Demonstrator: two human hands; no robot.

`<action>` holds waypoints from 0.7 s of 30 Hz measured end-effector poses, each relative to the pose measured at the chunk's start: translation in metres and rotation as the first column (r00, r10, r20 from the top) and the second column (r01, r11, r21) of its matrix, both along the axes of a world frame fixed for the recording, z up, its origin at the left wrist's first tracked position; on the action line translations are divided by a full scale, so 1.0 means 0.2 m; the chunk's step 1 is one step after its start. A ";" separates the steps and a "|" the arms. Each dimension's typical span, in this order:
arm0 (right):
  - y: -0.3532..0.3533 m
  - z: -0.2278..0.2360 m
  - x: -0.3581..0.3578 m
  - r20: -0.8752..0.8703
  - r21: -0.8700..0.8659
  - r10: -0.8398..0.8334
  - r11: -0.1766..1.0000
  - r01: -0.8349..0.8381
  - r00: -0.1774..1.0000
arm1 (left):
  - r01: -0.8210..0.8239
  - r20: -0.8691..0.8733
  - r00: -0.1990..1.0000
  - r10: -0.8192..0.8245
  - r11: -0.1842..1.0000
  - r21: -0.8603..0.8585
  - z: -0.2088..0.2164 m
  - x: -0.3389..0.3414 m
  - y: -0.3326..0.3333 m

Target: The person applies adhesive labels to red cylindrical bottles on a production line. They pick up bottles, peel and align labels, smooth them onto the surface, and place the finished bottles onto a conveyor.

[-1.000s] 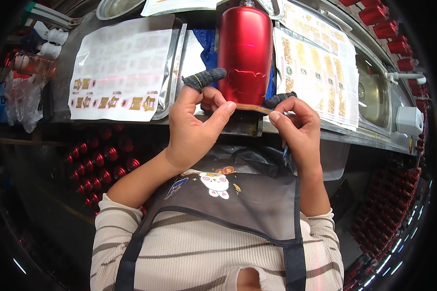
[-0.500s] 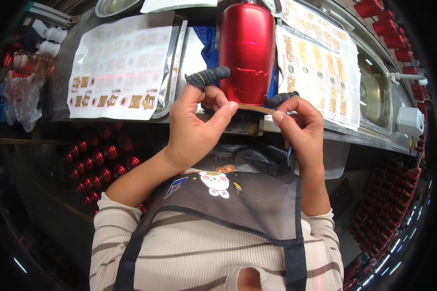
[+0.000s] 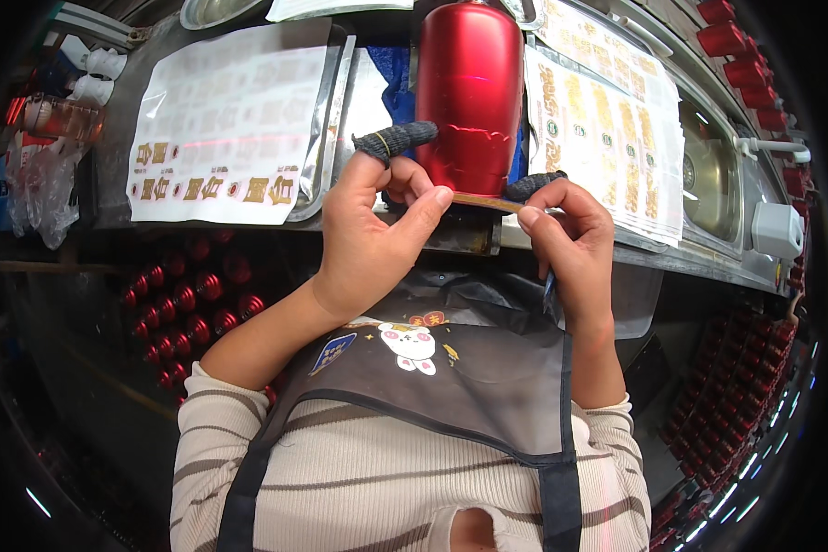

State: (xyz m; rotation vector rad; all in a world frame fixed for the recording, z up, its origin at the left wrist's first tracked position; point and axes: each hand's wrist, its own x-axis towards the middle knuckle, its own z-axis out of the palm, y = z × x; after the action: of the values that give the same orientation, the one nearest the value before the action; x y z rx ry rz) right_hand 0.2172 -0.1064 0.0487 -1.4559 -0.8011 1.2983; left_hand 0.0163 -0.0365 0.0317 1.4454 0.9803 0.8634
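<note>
A glossy red bottle (image 3: pixel 472 92) lies on the bench in front of me, its near end toward my body. Just at that end, a thin golden-brown strip (image 3: pixel 486 201) is stretched between my two hands. My left hand (image 3: pixel 377 207) pinches the strip's left end between thumb and fingers. The other end is pinched by my right hand (image 3: pixel 572 230). Dark knitted finger covers (image 3: pixel 397 141) are on an index finger of each hand; the left one points across the bottle's side. Whether the strip touches the bottle I cannot tell.
On the left, a metal tray carries a white sheet (image 3: pixel 239 120) with gold stickers. More sticker sheets (image 3: pixel 607 138) lie to the right, beside a metal basin (image 3: pixel 708 175). Blue cloth (image 3: pixel 396 78) lies by the bottle. Several red bottles (image 3: pixel 189 299) stand below the bench.
The bottle has shifted very slightly. Both hands keep their pinch on the strip, almost in the same place.
</note>
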 end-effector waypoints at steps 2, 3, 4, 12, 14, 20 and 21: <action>0.00 -0.01 0.00 -0.002 -0.001 -0.004 1.000 0.004 1.000 | 0.000 0.014 1.000 0.000 1.000 -0.003 -0.01 0.00 0.00; 0.00 -0.01 0.00 0.002 -0.004 -0.005 1.000 0.005 1.000 | 0.000 0.021 1.000 0.001 1.000 -0.004 -0.01 0.00 0.00; 0.00 -0.01 0.00 0.006 -0.007 -0.005 1.000 0.005 1.000 | 0.000 0.018 1.000 0.000 1.000 -0.006 -0.01 0.00 0.00; -0.01 0.00 0.00 0.041 -0.021 -0.005 1.000 0.005 0.999 | -0.031 -0.028 0.999 0.034 0.994 0.106 -0.01 -0.01 0.01; -0.01 0.00 0.00 0.066 -0.032 -0.002 0.999 0.004 0.998 | -0.062 0.016 0.998 0.060 0.992 0.112 -0.06 -0.02 0.02; 0.01 -0.01 -0.02 0.079 -0.036 -0.031 0.999 0.034 0.996 | -0.092 -0.083 0.990 0.114 0.968 0.235 -0.08 -0.06 0.01; 0.02 0.00 -0.03 0.117 -0.052 -0.032 0.998 0.038 0.993 | -0.050 -0.114 0.990 0.088 0.952 0.302 -0.06 -0.05 0.01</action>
State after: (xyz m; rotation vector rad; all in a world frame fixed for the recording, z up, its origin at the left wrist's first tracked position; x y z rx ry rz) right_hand 0.2111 -0.1026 0.0478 -1.5934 -0.8184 1.2256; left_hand 0.0069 -0.0354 0.0192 1.7488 1.0318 1.0144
